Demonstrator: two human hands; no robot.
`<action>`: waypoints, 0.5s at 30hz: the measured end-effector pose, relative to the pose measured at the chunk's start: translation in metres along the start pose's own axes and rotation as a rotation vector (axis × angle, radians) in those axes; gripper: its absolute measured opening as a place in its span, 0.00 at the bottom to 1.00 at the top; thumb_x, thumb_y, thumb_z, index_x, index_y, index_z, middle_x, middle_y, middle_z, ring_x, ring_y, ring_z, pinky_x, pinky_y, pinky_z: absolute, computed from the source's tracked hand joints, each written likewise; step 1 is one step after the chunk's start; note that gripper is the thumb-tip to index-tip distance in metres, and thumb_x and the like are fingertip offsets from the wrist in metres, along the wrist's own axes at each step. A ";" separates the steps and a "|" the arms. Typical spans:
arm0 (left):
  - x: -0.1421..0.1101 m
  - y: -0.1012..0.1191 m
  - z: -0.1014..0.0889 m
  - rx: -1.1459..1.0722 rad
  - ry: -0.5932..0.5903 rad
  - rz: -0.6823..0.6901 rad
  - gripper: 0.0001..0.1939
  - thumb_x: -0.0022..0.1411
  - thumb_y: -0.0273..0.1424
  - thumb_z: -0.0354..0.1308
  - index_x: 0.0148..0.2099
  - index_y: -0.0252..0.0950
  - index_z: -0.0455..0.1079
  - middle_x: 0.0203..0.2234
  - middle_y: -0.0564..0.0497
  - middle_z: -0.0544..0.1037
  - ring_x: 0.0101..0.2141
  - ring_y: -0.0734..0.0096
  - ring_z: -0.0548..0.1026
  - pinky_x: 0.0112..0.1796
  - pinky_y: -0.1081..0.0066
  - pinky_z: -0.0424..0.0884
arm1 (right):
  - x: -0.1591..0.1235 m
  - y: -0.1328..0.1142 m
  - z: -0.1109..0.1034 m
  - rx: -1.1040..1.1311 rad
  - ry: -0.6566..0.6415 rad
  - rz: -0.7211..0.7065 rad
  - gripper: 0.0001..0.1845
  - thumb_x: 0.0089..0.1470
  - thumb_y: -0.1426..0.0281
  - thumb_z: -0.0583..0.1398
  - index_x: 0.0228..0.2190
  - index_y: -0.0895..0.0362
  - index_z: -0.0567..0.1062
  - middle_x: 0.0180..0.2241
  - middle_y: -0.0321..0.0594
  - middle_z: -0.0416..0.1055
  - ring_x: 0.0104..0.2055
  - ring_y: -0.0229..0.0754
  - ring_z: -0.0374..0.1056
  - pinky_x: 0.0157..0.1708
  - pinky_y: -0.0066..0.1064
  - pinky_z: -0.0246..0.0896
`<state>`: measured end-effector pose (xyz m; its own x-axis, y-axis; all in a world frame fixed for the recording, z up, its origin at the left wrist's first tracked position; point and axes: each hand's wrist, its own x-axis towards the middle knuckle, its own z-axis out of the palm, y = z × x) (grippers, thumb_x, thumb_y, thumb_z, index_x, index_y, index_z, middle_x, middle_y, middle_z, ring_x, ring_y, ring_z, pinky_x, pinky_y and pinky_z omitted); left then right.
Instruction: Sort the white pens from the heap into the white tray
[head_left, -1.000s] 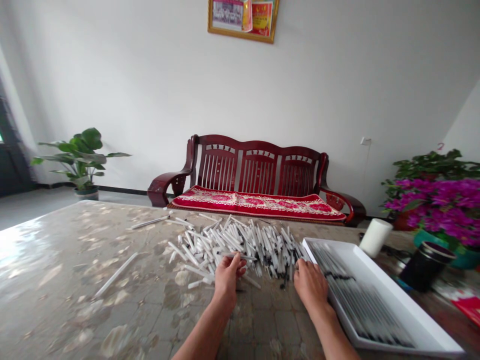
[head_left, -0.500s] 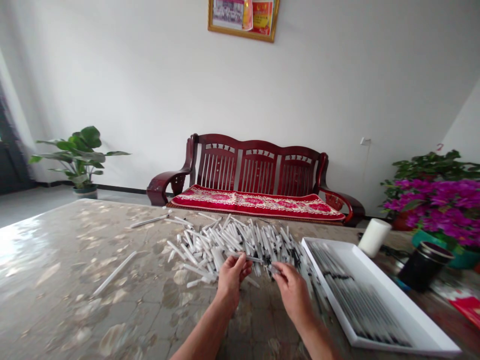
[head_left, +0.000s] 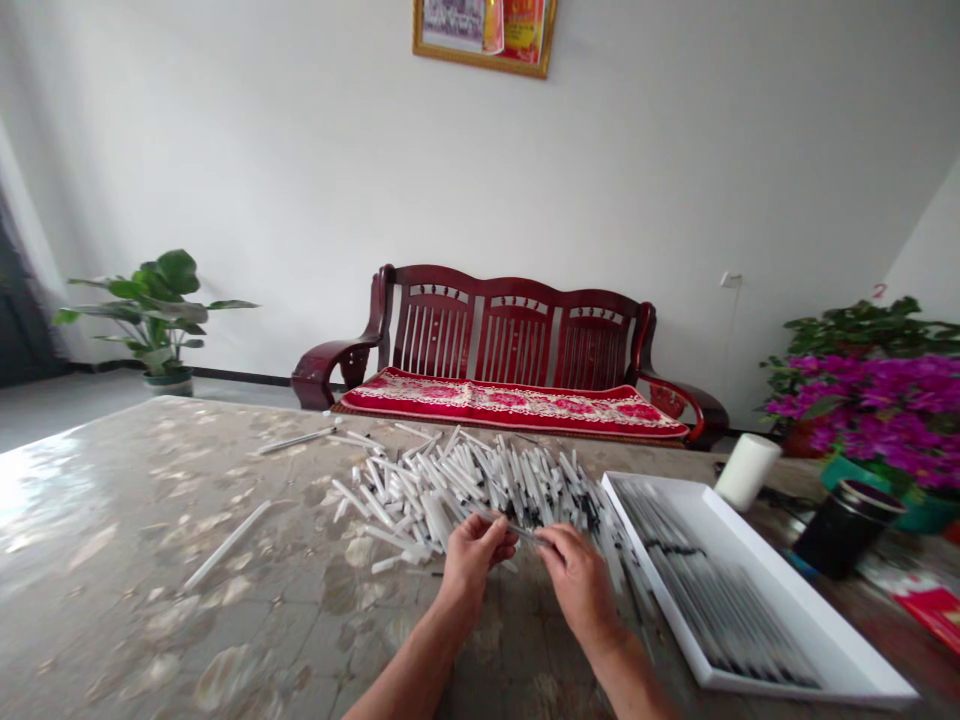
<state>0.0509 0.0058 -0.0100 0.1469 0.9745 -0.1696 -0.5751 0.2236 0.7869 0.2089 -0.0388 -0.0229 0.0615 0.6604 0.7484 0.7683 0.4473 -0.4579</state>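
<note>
The left hand (head_left: 472,562) and right hand (head_left: 576,580) are closed on a pen (head_left: 517,529), just over a heap of white pens (head_left: 465,480) on the glossy stone-patterned desk (head_left: 150,500). A white tray (head_left: 787,600) lies beside the heap; a red-cushioned wooden sofa (head_left: 517,345) stands beyond.

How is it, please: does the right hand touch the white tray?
Apart: in the head view, loose pens lie between the right hand and the white tray.
</note>
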 end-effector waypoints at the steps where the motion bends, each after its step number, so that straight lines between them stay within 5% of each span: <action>1: -0.001 -0.001 0.000 -0.003 -0.002 -0.009 0.28 0.27 0.45 0.79 0.29 0.34 0.74 0.19 0.54 0.78 0.23 0.73 0.77 0.26 0.75 0.74 | 0.000 0.000 0.000 0.014 -0.001 -0.002 0.11 0.59 0.72 0.56 0.35 0.53 0.80 0.34 0.42 0.80 0.37 0.43 0.77 0.39 0.30 0.72; 6: -0.004 0.001 0.000 -0.006 -0.035 -0.014 0.28 0.28 0.44 0.79 0.29 0.34 0.75 0.20 0.54 0.79 0.24 0.72 0.77 0.28 0.74 0.75 | 0.004 -0.008 -0.003 0.166 -0.017 0.143 0.08 0.54 0.69 0.60 0.32 0.53 0.82 0.33 0.42 0.80 0.37 0.45 0.77 0.41 0.33 0.72; 12: -0.005 0.006 0.002 0.094 -0.195 0.074 0.25 0.33 0.45 0.78 0.28 0.33 0.76 0.20 0.53 0.79 0.22 0.74 0.76 0.27 0.75 0.74 | 0.007 -0.016 -0.008 0.555 -0.125 0.797 0.18 0.37 0.56 0.71 0.26 0.57 0.81 0.21 0.38 0.76 0.23 0.43 0.71 0.22 0.30 0.68; 15: -0.004 0.003 0.005 0.061 -0.216 0.049 0.24 0.34 0.44 0.78 0.29 0.33 0.76 0.19 0.53 0.78 0.21 0.75 0.75 0.25 0.76 0.74 | 0.010 -0.021 -0.017 0.751 -0.164 0.927 0.24 0.30 0.54 0.75 0.25 0.59 0.80 0.20 0.37 0.74 0.23 0.40 0.69 0.21 0.28 0.66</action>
<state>0.0523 0.0020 -0.0040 0.2926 0.9562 -0.0043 -0.5372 0.1681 0.8265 0.2041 -0.0519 0.0023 0.2706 0.9610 -0.0579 -0.0909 -0.0343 -0.9953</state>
